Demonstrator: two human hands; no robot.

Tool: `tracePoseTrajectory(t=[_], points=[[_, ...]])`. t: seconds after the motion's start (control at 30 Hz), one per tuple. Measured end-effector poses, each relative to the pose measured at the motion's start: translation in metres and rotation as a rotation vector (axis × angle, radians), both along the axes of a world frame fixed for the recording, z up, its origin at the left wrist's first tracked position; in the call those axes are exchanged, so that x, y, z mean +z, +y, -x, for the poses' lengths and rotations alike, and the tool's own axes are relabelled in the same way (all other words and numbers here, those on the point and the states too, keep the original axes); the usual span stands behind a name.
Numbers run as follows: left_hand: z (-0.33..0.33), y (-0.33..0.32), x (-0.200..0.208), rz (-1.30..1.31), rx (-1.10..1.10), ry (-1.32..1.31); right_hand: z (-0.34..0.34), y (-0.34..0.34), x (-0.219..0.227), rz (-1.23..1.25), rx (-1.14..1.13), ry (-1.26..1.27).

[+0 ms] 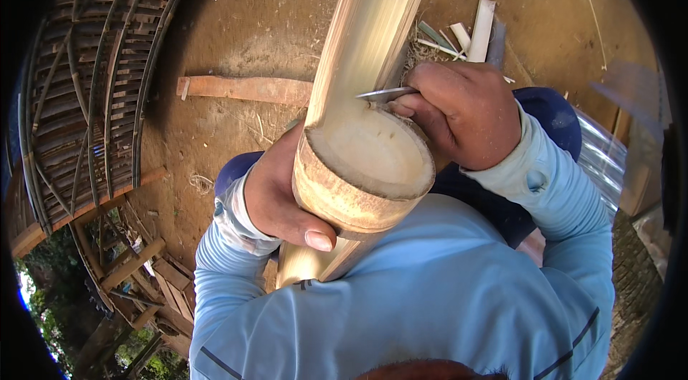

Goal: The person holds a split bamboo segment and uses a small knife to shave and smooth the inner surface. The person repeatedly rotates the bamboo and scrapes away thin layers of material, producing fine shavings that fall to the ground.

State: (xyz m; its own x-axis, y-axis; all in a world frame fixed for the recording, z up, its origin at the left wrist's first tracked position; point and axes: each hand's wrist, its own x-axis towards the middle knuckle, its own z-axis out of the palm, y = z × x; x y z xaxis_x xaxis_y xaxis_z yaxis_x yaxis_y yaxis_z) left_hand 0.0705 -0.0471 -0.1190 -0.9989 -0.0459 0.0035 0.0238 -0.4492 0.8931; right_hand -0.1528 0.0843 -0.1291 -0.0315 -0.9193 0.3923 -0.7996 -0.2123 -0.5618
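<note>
A thick piece of bamboo (365,211) lies tilted against my body, its pale node wall facing up like a shallow cup. From its far side a long split half of the culm (365,29) runs away from me. My left hand (279,186) wraps the bamboo's left side, thumb along the near outer wall. In my closed right hand (466,111) is a knife (385,95); only its thin metal blade shows, pointing left across the inner face where the split part meets the node. The knife's handle is hidden in my fist.
Several bamboo offcuts (481,29) lie on the dirt floor beyond my right hand. A flat wooden strip (247,89) rests on the ground to the left. A slatted bamboo structure (107,79) stands at far left, with stacked wood (172,283) below it. Clear plastic sheeting (598,158) is at right.
</note>
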Motion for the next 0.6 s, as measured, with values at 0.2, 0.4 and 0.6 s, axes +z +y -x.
tracePoseTrajectory(t=[0.2,0.4,0.6], points=[[0.004,0.001,0.000,0.011,-0.002,0.048,0.003,-0.002,0.004,0.052,-0.090,0.085],[-0.001,0.000,-0.001,0.020,-0.002,0.037,0.011,-0.006,0.006,0.039,-0.069,0.085],[-0.004,0.003,0.009,-0.099,0.048,-0.179,0.015,-0.008,0.005,0.041,0.018,0.106]])
